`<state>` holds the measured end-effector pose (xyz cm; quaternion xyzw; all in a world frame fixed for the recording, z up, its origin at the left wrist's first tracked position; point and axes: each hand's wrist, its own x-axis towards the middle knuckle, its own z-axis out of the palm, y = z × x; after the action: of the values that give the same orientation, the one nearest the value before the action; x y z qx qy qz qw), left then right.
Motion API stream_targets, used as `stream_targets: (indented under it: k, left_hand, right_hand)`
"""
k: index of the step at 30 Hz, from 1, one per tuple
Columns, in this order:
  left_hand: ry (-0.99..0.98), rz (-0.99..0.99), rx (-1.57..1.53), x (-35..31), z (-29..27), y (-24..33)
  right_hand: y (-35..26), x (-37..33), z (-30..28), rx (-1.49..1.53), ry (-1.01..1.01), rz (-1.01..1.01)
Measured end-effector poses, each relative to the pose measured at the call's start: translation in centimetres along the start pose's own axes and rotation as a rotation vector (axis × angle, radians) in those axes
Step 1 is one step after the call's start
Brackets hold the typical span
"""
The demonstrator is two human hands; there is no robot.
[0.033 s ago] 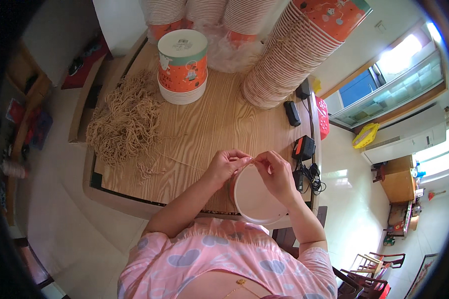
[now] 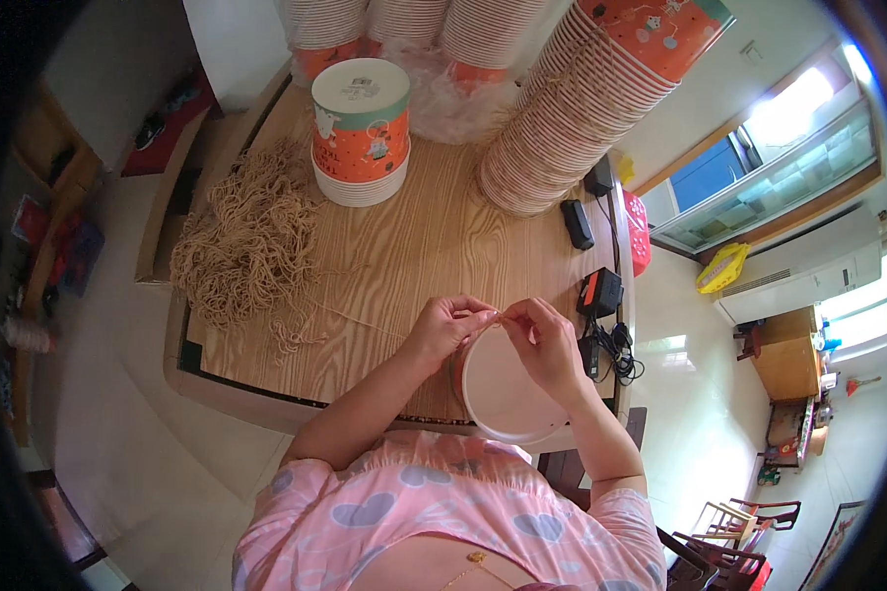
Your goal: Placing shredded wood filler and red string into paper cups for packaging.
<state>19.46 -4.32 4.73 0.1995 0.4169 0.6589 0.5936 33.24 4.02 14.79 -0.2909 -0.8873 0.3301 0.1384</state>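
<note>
while both hands meet over the rim of the white paper tub (image 2: 503, 394), nothing has visibly shifted since the picture taken an instant before: same pose, same places. the left hand (image 2: 450, 325) has its grip narrowed to a pinch on a thin cord (image 2: 365, 320) that trails away leftward across the wood. the right hand (image 2: 547, 345) pinches the same cord just at the tub's upper rim, fingertips nearly touching those of the left. the tub lies tilted at the near edge of the surface (image 2: 414, 246), its pale round face turned up toward the camera, resting partly under the right hand. by the look of it, the fine work at the rim is in mid-step, with the cord not yet let go.

the surface is pale wood with a dark edge. a loose heap of tan cords (image 2: 251, 241) lies at its left. a short upright stack of orange tubs (image 2: 362, 133) stands at the back, and a long leaning stack (image 2: 572, 118) rises beside it, with crumpled clear wrap (image 2: 443, 98) between. black chargers (image 2: 578, 225) and tangled cables (image 2: 616, 355) sit along the right edge.

around it the room has a pale shiny floor (image 2: 99, 394), a bright window (image 2: 759, 158), a yellow basket (image 2: 721, 268), a wooden cabinet (image 2: 788, 355) and wooden chairs (image 2: 749, 522).
</note>
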Motion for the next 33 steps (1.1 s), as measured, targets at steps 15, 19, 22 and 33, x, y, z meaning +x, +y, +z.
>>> stream_targets:
  k: [15,19,22,33]
  left_hand:
    - [-0.139,-0.171,-0.172,0.2,-0.2,1.0]
    - [-0.109,-0.239,-0.160,0.0,-0.1,1.5]
    - [-0.178,-0.266,-0.203,0.3,-0.6,1.4]
    - [-0.024,0.040,0.100,-1.1,0.9,2.6]
  right_hand:
    - [0.3,-0.2,0.0,-0.032,0.021,-0.064]
    - [0.1,-0.1,-0.1,0.026,0.017,-0.048]
    - [0.4,0.0,-0.4,-0.004,0.014,-0.214]
    - [0.7,1.6,-1.3,0.045,-0.073,-0.202]
